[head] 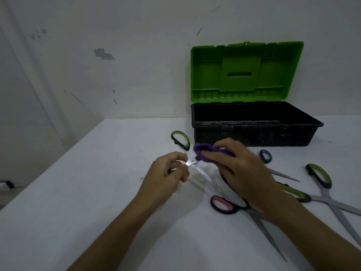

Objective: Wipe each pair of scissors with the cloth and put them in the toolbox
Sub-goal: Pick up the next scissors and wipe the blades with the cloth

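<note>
Scissors (197,167): five pairs; one cloth (203,152), one toolbox (254,133).

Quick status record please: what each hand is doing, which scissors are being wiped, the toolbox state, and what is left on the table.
left hand: pinches the blade near the pivot
right hand: presses the purple cloth on the scissors
scissors in work: green handles, open
toolbox: lid open, no scissors visible inside
waiting on table: pink-handled pair, green-handled pair, blue-handled pair, partly hidden
</note>
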Demonstrator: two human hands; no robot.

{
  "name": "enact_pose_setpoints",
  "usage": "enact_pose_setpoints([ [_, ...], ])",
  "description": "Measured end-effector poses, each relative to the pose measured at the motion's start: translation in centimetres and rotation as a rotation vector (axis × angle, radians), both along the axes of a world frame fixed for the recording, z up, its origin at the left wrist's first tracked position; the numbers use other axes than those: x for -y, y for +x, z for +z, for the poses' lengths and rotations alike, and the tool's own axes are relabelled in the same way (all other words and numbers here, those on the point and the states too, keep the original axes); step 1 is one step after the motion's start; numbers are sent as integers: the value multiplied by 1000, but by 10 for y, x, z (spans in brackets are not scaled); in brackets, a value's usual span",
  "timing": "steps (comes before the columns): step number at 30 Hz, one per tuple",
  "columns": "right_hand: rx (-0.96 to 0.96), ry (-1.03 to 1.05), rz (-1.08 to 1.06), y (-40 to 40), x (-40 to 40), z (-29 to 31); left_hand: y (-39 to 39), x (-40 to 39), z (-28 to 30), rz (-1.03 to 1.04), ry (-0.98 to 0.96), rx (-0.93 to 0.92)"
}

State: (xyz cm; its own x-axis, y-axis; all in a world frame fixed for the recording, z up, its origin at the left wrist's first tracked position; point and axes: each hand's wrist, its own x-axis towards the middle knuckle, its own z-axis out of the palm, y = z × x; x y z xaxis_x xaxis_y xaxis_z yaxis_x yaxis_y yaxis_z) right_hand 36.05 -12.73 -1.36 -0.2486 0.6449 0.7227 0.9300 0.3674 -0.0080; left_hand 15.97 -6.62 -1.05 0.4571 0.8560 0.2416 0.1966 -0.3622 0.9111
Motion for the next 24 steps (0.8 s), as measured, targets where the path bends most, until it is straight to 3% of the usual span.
enact_pose_setpoints([
  [4, -125, 34, -231, 33, 2, 5, -2, -5, -1, -2, -45, 26],
  [10, 38, -33, 13, -6, 6, -1, 5, 1, -4, 7, 62, -56],
  [13, -57, 17, -58, -2, -2, -1, 0, -3, -1, 20, 0, 29],
  [17, -130, 32, -217, 30, -1, -2, -1, -4, -1, 24, -38, -20],
  [24, 9, -35, 156, -3, 7, -2, -2, -1, 7, -19, -128, -9],
])
